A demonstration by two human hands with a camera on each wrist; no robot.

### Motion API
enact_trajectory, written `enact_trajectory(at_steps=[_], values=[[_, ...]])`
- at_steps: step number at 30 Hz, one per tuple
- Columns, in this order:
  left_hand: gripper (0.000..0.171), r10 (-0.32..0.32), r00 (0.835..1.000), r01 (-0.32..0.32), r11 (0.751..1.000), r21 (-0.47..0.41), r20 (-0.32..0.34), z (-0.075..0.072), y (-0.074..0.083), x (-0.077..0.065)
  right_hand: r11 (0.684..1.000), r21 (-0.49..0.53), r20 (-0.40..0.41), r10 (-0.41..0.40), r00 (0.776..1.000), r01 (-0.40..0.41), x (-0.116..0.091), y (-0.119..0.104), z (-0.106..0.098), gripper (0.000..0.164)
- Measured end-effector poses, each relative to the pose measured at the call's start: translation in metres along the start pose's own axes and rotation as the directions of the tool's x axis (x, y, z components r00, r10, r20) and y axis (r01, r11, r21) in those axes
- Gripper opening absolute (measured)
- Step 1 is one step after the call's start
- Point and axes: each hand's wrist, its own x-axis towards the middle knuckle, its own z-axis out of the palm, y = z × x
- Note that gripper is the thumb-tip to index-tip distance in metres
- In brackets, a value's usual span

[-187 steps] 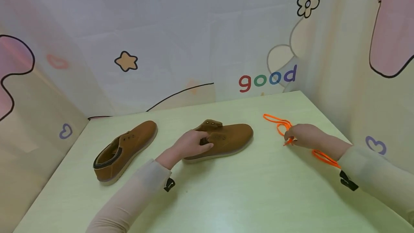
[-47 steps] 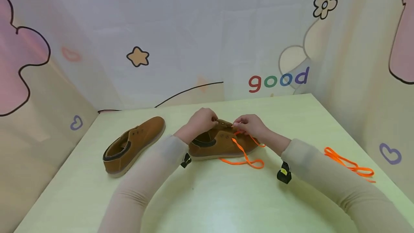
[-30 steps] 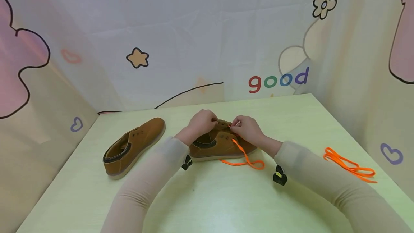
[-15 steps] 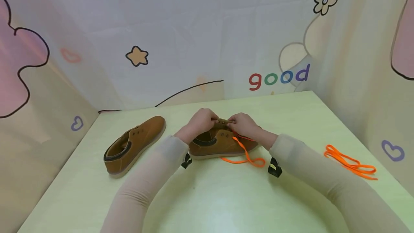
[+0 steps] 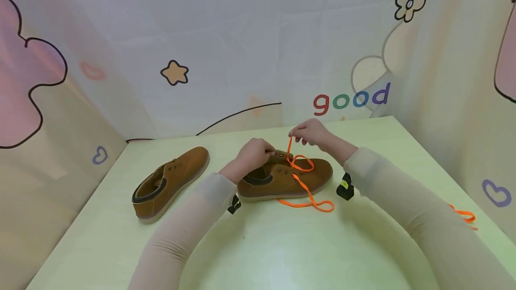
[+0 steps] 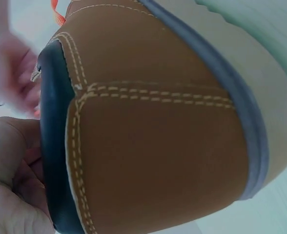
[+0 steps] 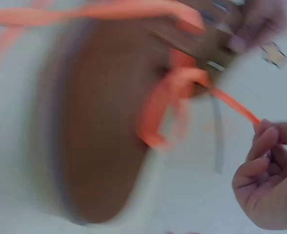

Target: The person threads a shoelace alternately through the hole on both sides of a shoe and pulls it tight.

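A brown shoe lies on its sole, toe to the right. My left hand pinches its far eyelet flap; in the left wrist view the fingers pass behind the dark heel collar. An orange shoelace runs from the near eyelet flap onto the table, and also comes up through the far flap. Above that flap my right hand pinches the lace's end, pulled taut upward, with a loose loop over the vamp. The right wrist view shows the lace between thumb and finger; the shoe is blurred there.
Another brown shoe, without a lace, stands at the left of the pale green table. A second orange shoelace lies at the right edge, partly hidden by the right sleeve. Patterned cloth walls enclose the back and sides.
Earlier the right hand picked up the lace from the table at right, then worked at the far flap. Now it has risen, drawing the lace's end up. The left hand stays on the flap.
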Motion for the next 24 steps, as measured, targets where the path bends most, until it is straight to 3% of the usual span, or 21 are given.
enact_trajectory(at_steps=[5, 9, 13, 18, 24], values=[[0.025, -0.008, 1.000, 0.008, 1.000, -0.006, 0.002, 0.002, 0.000, 0.000, 0.963, 0.264, -0.214, 0.008, 0.977, 0.050, 0.001, -0.036, -0.044, 0.033], [0.024, -0.011, 1.000, 0.011, 1.000, -0.006, -0.005, 0.002, -0.001, 0.000, 0.926, 0.352, -0.351, -0.002, 0.936, 0.133, -0.002, -0.058, -0.065, 0.029], [0.025, 0.003, 1.000, -0.003, 1.000, -0.004, -0.007, 0.000, 0.000, 0.000, 0.893, 0.405, -0.453, 0.009, 0.891, 0.197, -0.007, -0.068, -0.074, 0.017], [0.024, 0.014, 1.000, -0.014, 1.000, -0.002, -0.009, 0.000, -0.002, 0.002, 0.885, 0.405, -0.483, -0.007, 0.875, 0.230, -0.010, -0.070, -0.074, 0.014], [0.032, 0.017, 0.999, -0.015, 0.996, -0.087, 0.031, -0.002, -0.005, -0.005, 0.894, 0.394, -0.428, -0.030, 0.903, 0.216, -0.018, -0.067, -0.070, 0.018]])
